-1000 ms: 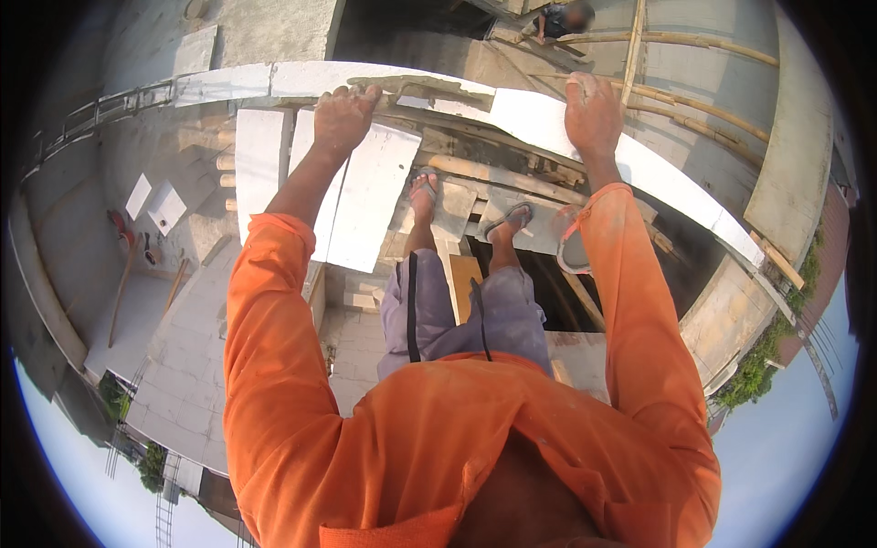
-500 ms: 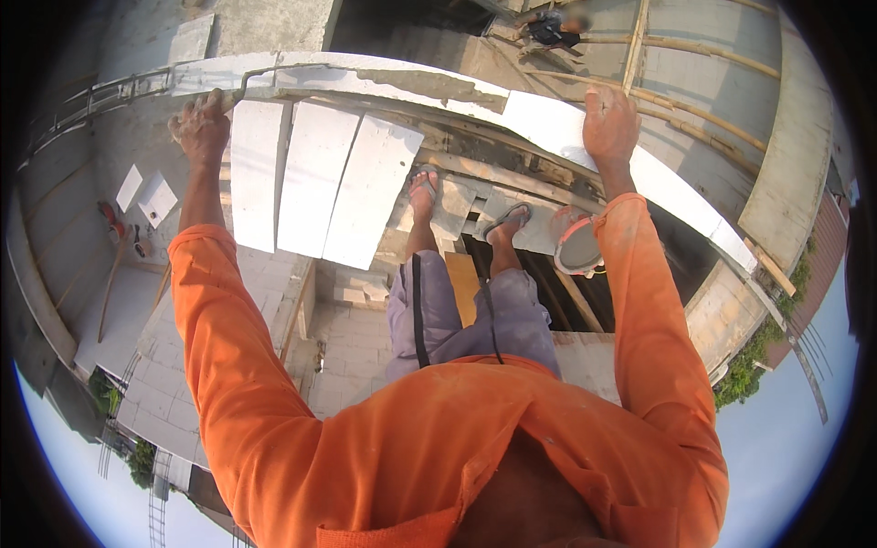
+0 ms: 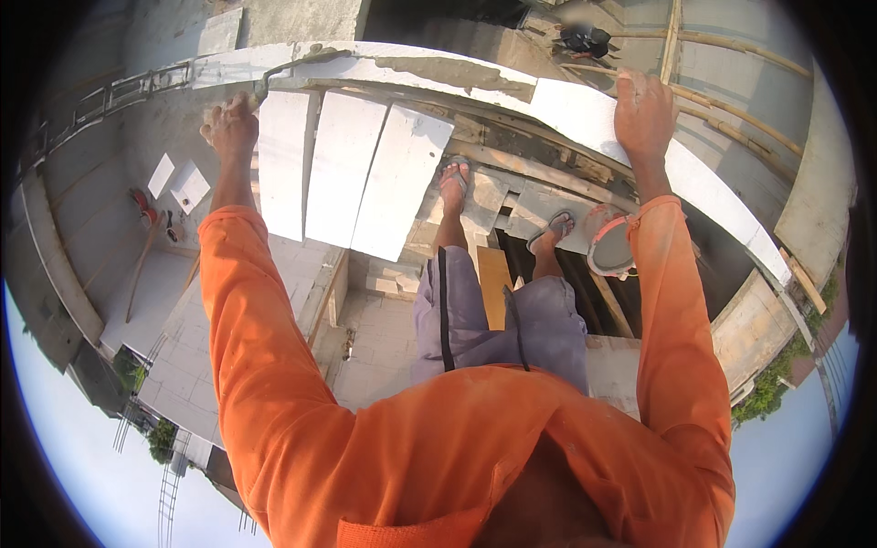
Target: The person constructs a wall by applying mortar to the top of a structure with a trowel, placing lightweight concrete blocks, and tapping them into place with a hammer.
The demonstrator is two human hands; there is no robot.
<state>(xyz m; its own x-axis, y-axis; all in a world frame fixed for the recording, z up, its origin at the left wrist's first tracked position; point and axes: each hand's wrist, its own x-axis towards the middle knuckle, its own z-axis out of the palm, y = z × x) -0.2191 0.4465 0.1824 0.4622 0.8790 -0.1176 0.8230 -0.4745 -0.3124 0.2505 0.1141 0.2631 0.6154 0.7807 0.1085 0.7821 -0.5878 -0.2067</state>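
My left hand (image 3: 231,128) is closed around the handle of a trowel (image 3: 263,84). Its bent neck rises to a mortar-smeared blade at the top of a long white block wall (image 3: 365,68). A strip of wet grey mortar (image 3: 457,77) lies along that wall, to the right of the blade. On the right, my right hand (image 3: 645,114) grips the upper edge of a white block (image 3: 574,105), fingers bent over its far side. The fingertips there are partly hidden.
Large white slabs (image 3: 343,164) lean below the wall. A mortar bucket (image 3: 612,248) stands by my right forearm. My sandalled feet rest on planks (image 3: 530,224) beside dark gaps (image 3: 585,288). Beyond the wall are bamboo poles (image 3: 731,102) and another person (image 3: 583,38) lower down.
The whole view has shifted, so the scene sits further right. The trowel's blade shows more raised and mortar-coated above the wall top. My right hand stays on the block.
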